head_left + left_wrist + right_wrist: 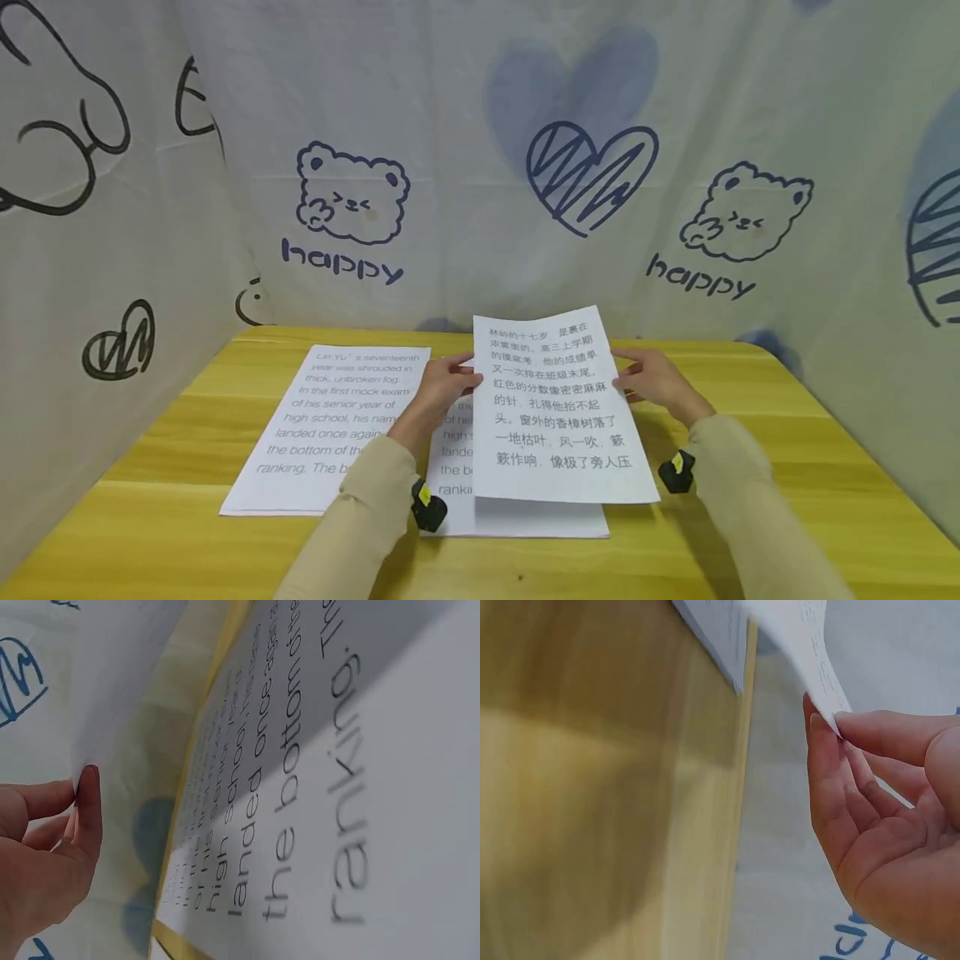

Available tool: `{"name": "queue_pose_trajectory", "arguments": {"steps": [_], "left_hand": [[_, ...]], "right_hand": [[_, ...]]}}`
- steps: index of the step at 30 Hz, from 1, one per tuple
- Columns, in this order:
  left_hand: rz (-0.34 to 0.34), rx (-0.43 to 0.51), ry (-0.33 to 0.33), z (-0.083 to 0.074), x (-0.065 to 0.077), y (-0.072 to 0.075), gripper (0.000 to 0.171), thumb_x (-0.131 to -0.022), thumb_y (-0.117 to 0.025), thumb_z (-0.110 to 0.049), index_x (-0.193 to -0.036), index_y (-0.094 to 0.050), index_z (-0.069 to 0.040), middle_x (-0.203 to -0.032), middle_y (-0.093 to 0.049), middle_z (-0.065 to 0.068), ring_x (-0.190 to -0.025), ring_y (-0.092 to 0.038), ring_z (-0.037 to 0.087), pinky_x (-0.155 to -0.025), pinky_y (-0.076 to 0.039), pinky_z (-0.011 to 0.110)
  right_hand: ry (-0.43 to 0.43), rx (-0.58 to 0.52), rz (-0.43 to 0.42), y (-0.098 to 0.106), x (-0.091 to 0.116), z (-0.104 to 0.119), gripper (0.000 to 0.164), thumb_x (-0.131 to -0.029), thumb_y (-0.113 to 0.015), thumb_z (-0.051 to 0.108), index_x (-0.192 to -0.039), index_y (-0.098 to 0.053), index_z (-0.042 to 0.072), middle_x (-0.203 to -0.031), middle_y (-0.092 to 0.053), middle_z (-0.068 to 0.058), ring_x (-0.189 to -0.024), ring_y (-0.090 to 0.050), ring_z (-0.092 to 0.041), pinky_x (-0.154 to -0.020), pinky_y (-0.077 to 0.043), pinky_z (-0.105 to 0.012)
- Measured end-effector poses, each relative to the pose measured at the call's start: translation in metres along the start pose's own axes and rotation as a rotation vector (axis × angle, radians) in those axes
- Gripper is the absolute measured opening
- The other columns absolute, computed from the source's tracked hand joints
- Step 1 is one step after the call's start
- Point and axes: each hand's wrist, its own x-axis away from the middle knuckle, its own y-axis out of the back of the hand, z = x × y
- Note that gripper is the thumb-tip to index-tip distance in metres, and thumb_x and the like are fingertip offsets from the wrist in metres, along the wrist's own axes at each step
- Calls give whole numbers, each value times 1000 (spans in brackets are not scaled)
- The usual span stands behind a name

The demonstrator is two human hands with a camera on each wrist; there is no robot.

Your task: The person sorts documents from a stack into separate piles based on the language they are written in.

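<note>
A sheet of paper [558, 408] printed in Chinese is held up, tilted, above the right-hand paper stack [540, 521]. My left hand [442, 387] pinches its left edge between thumb and fingers; the left wrist view shows this hand [56, 844] at the sheet's edge. On the opposite side my right hand [656, 382] pinches the right edge, and the right wrist view shows the thumb and fingers of that hand [892, 802] meeting on the paper [810, 660]. English text on the stack beneath is partly covered by the raised sheet.
Another paper stack [330, 425] with English print lies on the left, partly behind my left forearm. Both stacks rest on a yellow wood-grain table [787, 517]. A pale curtain [465, 167] with bear and heart drawings hangs behind the table.
</note>
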Motion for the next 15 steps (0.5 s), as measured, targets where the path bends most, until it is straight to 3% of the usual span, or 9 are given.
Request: {"name": "queue_pose_trajectory", "arguments": {"steps": [1,7,15], "left_hand": [[2,-4,5,-1,-3,-3,50,-90,-64,0,-138,-51,0,-113,-59,16,-97,-64,28,-91,-50,36],[-20,-21,43,1,-17,-19,50,-87,-66,2,-135,-53,0,-113,-64,17,-95,-64,26,-91,-49,37],[-134,-80,-17,-1,-17,-53,45,-86,-65,1,-131,-58,-1,-102,-67,14,-88,-65,24,-84,-52,34]], "right_hand": [[-6,6,12,5,6,12,60,-92,-60,2,-145,-36,-5,-106,-61,-23,-87,-64,-28,-82,-55,-44],[-13,65,53,26,-10,15,61,-90,-62,1,-145,-35,-7,-111,-61,-26,-88,-64,-31,-86,-53,-45],[-75,140,-27,42,-80,-59,64,-86,-67,4,-145,-43,5,-119,-60,-19,-90,-63,-27,-77,-56,-40]]}}
